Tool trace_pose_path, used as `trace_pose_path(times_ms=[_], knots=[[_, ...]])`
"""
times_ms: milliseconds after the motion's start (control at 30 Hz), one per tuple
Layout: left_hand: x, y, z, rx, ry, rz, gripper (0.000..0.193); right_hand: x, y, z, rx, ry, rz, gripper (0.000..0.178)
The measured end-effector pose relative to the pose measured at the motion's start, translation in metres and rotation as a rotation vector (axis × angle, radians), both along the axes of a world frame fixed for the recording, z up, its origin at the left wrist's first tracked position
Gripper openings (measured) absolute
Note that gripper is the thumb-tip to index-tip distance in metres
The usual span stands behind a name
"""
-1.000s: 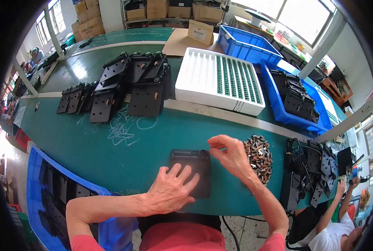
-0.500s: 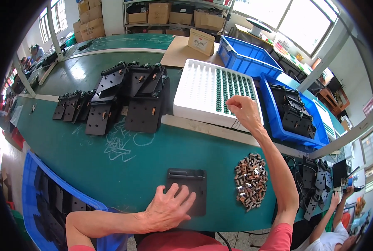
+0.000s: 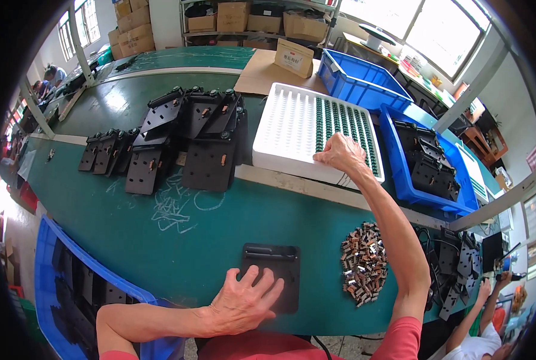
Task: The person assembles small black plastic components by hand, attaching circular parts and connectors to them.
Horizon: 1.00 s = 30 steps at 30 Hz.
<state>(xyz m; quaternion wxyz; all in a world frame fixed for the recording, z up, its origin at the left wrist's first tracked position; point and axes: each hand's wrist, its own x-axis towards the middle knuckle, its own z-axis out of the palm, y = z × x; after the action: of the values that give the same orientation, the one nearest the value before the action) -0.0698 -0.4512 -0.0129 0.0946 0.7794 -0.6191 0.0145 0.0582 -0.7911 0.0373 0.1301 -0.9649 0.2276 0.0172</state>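
Note:
My left hand point(image 3: 244, 300) rests on a flat black plate point(image 3: 287, 282) near the table's front edge, fingers spread. A rounded black bar runs along the plate's far end. My right hand point(image 3: 343, 154) reaches into a white foam tray point(image 3: 283, 129), its fingers curled and pinched together near the front of the tray. Rows of small dark green cylindrical parts point(image 3: 347, 120) fill the tray's right portion; its left portion shows bare slots. Whatever lies between my right fingertips is hidden by the hand.
A heap of small metal-and-brown parts point(image 3: 364, 264) lies beside my right forearm. Stacked black plates point(image 3: 211, 159) stand at the far left. Blue crates flank me: one with plates at lower left point(image 3: 93, 258), one at right point(image 3: 403, 180), another point(image 3: 364, 84) behind the tray. A co-worker's arms show at lower right.
My right hand has lowered and moved slightly left, toward the front of the tray. My left hand stays on the black plate. The whole view has shifted slightly.

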Motion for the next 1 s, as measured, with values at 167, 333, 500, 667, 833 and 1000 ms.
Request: trace_pose_path(times_ms=[167,333,500,667,833,1000], knots=[[0.0,0.001,-0.001,-0.006,-0.005,0.002,0.072,0.009,0.001,0.0,0.014,0.058,-0.054,0.036],[-0.001,0.0,-0.001,-0.003,-0.006,0.006,0.072,0.006,-0.008,-0.012,0.11,-0.009,-0.087,0.033],[0.0,0.001,-0.002,-0.006,-0.005,0.004,0.072,0.007,-0.002,-0.012,0.085,-0.014,-0.091,0.028],[0.0,0.0,-0.001,-0.004,-0.013,0.002,0.072,0.001,-0.014,-0.011,0.147,-0.046,0.04,0.019],[0.001,0.0,0.002,0.003,-0.009,-0.003,0.072,-0.004,-0.026,-0.012,0.21,-0.127,0.253,0.013],[0.001,0.0,0.003,0.078,-0.026,-0.005,0.069,-0.004,-0.024,-0.003,0.082,-0.086,0.452,0.011]])
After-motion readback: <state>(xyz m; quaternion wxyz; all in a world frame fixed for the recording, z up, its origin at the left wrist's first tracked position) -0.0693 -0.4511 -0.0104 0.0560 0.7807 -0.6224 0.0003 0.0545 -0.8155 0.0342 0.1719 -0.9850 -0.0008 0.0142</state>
